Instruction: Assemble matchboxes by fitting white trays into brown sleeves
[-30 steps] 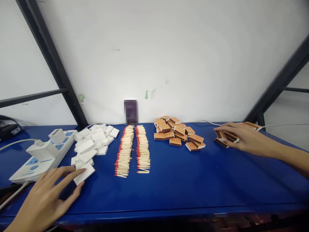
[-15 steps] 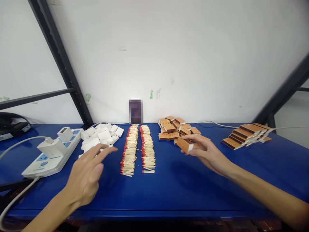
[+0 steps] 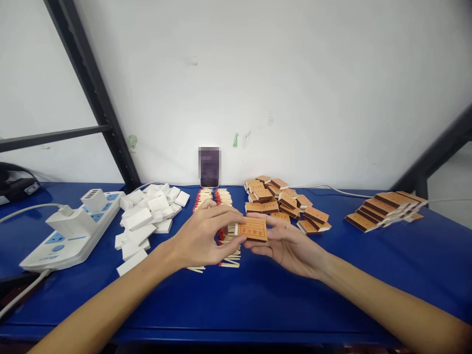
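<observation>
Clock reference: centred on the held matchbox (image 3: 254,231), 12 toward the wall (image 3: 313,98), 6 toward the person.
Held matchbox: in front of the person, between the two hands, apparently raised over the blue table (image 3: 313,309); printed face up, tilted toward the person.
Long axis: roughly 9 to 3; white end visible at 9, dark striking side toward 6.
Left hand (image 3: 199,233): at 9, thumb and forefinger pinching the white-ended side; remaining fingers loosely curled.
Right hand (image 3: 295,243): at 3 to 4, palm partly upturned, fingers around the box's far edge and underside; exact contact beneath cannot be told.
Nearer hand: neither; both touch the box, one at each end of the long axis.
Match rows (image 3: 223,197): two, around 10 to 11, partly hidden by the left hand.
White pieces (image 3: 140,219): heaped at 9, beyond the left hand.
Loose matchboxes (image 3: 261,194): piled at 1 to 2, near the right hand.
Stacked matchboxes (image 3: 381,206): stepped pile, between 2 and 3, well apart.
</observation>
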A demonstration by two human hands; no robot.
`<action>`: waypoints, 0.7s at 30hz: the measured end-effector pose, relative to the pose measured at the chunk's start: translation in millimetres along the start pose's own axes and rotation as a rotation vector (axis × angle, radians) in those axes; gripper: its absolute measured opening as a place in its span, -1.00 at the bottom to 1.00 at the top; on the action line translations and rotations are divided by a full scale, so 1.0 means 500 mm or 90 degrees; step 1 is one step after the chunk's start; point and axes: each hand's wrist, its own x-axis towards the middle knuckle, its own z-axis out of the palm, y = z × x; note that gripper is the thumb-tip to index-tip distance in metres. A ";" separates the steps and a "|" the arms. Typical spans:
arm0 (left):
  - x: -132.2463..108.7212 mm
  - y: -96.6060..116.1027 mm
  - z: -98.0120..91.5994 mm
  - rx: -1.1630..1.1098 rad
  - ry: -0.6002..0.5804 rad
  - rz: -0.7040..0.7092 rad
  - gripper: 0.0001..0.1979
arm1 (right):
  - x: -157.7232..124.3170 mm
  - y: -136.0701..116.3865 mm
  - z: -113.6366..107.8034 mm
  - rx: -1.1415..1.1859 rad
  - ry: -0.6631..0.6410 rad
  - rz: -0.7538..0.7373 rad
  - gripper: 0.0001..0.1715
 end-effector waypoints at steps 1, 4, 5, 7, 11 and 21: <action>-0.004 0.000 0.002 -0.006 0.011 0.002 -0.80 | 0.000 0.002 0.000 0.001 0.007 0.000 -0.44; -0.008 0.004 -0.002 -0.050 -0.022 -0.042 -0.76 | 0.002 0.007 0.002 -0.009 0.047 0.004 -0.53; -0.006 0.005 -0.005 -0.070 -0.048 -0.080 -0.77 | 0.003 0.006 0.003 -0.020 0.063 0.009 -0.60; 0.000 0.007 -0.015 -0.115 -0.109 -0.184 -0.77 | 0.005 0.001 0.005 -0.065 0.086 0.014 -0.74; 0.017 0.002 -0.027 -0.204 -0.184 -0.347 -0.57 | 0.012 -0.022 0.011 -0.165 0.089 -0.013 -0.69; -0.021 0.026 -0.050 -0.173 -0.259 -0.314 -0.75 | -0.002 -0.004 0.016 -0.659 0.055 -0.163 -0.73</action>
